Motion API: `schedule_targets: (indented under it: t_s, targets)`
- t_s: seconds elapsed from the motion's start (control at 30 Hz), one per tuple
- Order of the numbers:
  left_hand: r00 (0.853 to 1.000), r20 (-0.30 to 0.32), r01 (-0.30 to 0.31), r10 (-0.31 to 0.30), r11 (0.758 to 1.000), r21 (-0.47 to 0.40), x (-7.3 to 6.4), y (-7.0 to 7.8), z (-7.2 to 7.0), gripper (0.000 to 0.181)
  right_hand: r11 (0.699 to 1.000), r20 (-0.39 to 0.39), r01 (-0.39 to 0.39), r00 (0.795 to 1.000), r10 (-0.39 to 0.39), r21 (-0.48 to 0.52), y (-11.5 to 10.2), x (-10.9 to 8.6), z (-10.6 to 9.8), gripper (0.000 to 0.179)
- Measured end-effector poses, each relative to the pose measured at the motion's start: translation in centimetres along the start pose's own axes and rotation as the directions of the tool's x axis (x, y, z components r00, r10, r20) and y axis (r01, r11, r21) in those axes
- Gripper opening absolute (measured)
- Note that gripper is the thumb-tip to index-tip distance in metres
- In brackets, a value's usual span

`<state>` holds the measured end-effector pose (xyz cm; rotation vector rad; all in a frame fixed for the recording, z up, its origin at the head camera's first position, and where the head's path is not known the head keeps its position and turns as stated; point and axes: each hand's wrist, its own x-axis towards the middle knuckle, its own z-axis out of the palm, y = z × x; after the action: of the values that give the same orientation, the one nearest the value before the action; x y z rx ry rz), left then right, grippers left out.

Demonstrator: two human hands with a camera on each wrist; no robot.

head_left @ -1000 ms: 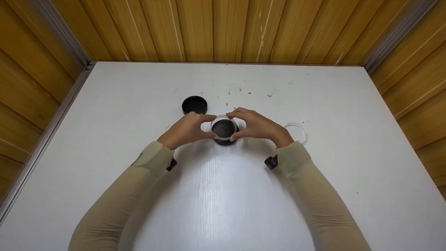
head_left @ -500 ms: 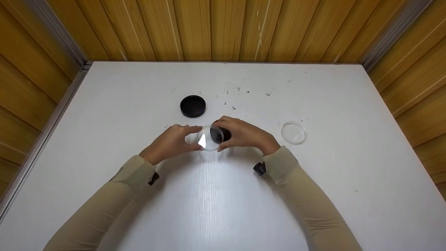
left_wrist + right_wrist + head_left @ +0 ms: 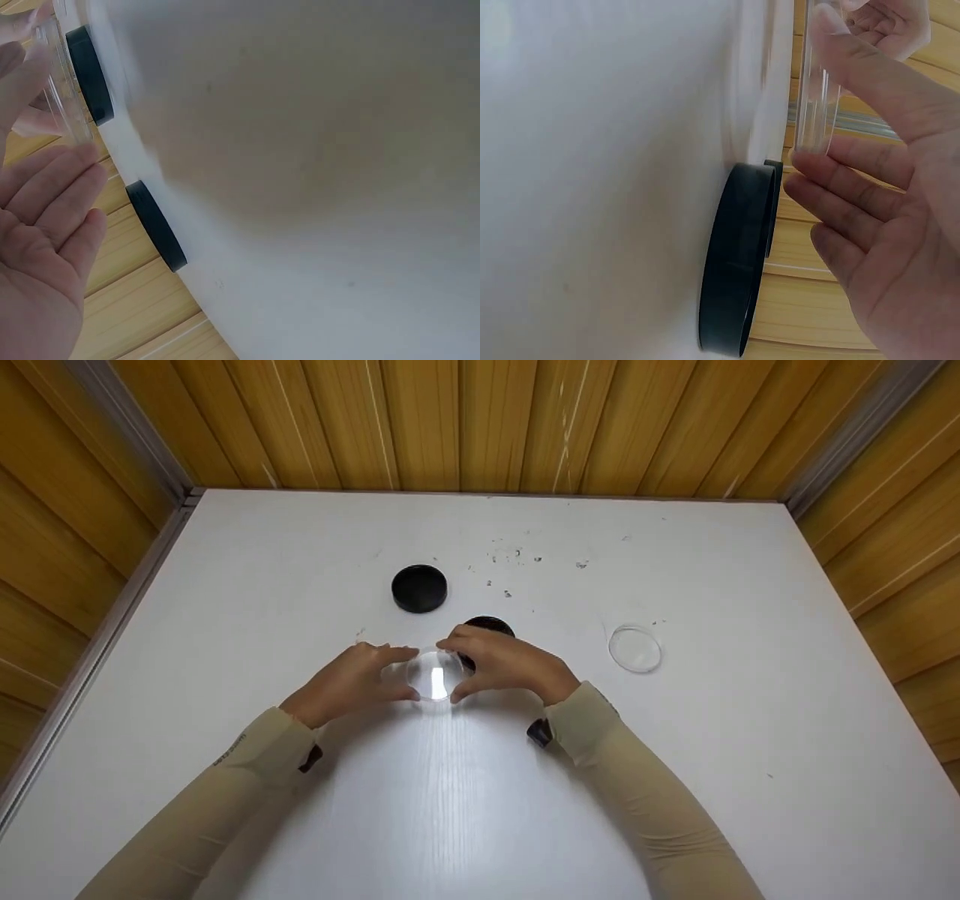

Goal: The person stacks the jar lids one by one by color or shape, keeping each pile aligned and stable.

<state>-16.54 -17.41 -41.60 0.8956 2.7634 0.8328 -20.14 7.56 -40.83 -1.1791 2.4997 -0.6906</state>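
A clear round petri dish (image 3: 436, 673) is pinched at its rim from both sides. My left hand (image 3: 352, 679) grips its left edge and my right hand (image 3: 506, 660) its right edge, each with thumb in front and fingers behind. In both wrist views the dish (image 3: 817, 112) is off the table. Partly hidden behind the right hand, one black round shallow dish (image 3: 489, 624) stands on the table. Another black round dish (image 3: 419, 589) lies farther back and to the left, its inside facing up.
A clear round lid or dish (image 3: 635, 649) lies on the white table (image 3: 750, 697), right of the right hand. Small dark specks are scattered toward the back. Wood-panelled walls (image 3: 420, 427) border the table at the back and sides.
Both hands have moved the clear petri dish left and toward the person, from over the nearer black dish to beside it. The black dishes and the clear lid have stayed put.
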Motion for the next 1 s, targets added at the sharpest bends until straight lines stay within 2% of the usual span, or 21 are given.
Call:
schedule_targets:
  t_s: [0.27,0.57,0.8,1.0]
  targets:
    - [0.999,0.040,0.022,-0.022,1.000,0.004,-0.4,-0.2,0.3,0.056,1.000,0.038,-0.005,0.999,0.006,-0.028,-0.3,0.4,0.5,0.072]
    - [0.997,0.078,0.019,-0.025,0.997,0.075,-0.6,-0.5,0.6,0.054,0.997,0.065,-0.020,0.998,0.025,-0.071,-0.7,0.8,1.2,0.069]
    - [0.994,0.108,0.033,-0.033,0.999,0.007,-0.8,-0.4,0.5,0.049,0.996,0.043,-0.005,0.999,0.009,-0.091,-0.8,0.8,1.4,0.064]
    - [0.991,0.127,0.030,-0.031,0.999,0.012,-0.7,-0.3,0.4,0.052,0.995,0.049,-0.014,0.999,0.019,-0.097,-0.7,0.7,1.5,0.069]
